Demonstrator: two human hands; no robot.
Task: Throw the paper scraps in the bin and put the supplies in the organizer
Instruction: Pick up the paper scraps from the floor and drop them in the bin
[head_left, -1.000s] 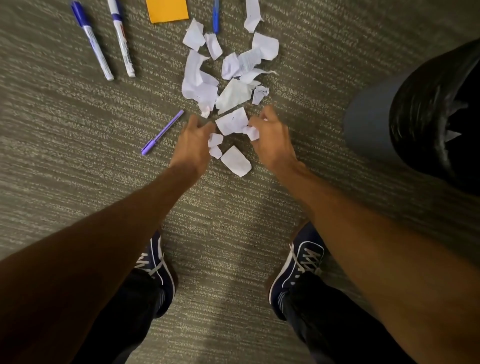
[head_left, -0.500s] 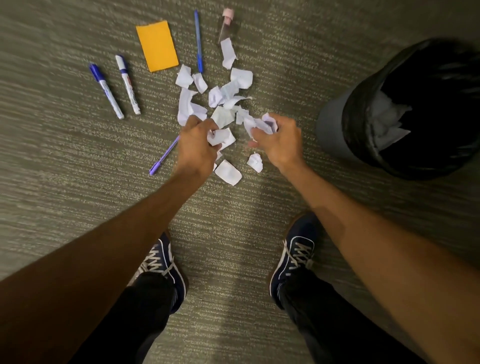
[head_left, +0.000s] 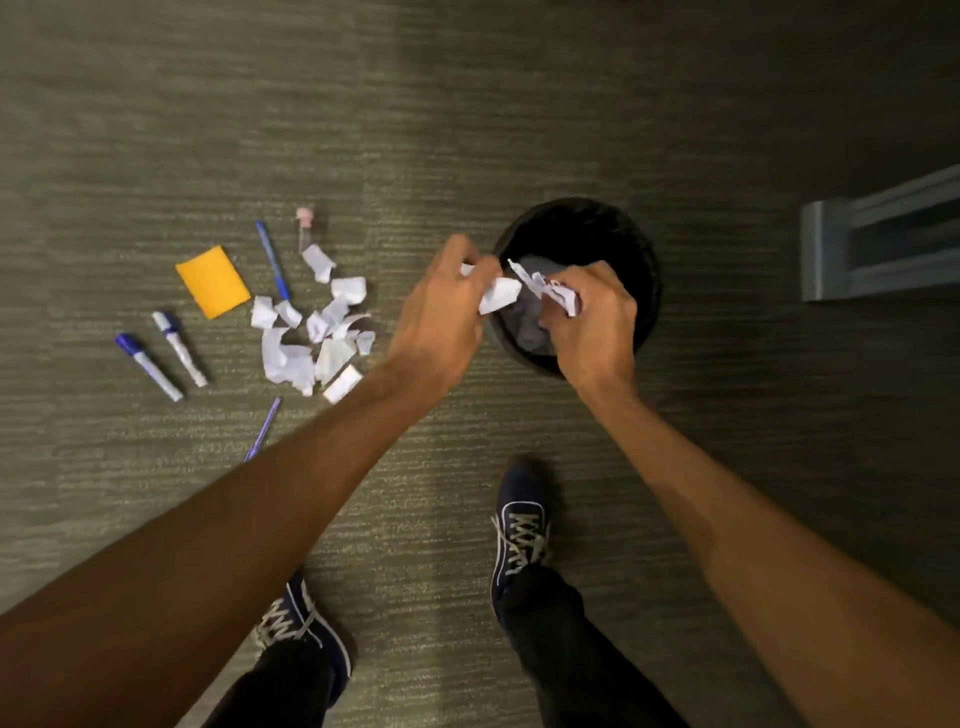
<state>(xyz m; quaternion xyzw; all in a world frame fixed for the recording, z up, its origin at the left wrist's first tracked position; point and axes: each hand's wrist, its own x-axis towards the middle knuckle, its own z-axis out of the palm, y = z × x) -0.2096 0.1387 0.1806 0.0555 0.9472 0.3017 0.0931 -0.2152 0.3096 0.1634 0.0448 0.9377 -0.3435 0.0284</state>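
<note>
Both hands, the left hand and right hand, clutch crumpled paper scraps over the black bin, while loose scraps, markers and pens lie on the carpet left of them.

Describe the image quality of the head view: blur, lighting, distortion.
Head view: motion blur smears the whole frame, so the carpet texture streaks and the two markers look soft; the light is dim and uneven, brightest mid-floor and dark at the top corners; wide-angle stretch balloons the forearms near the bottom edge; the bin interior is near black.
</note>
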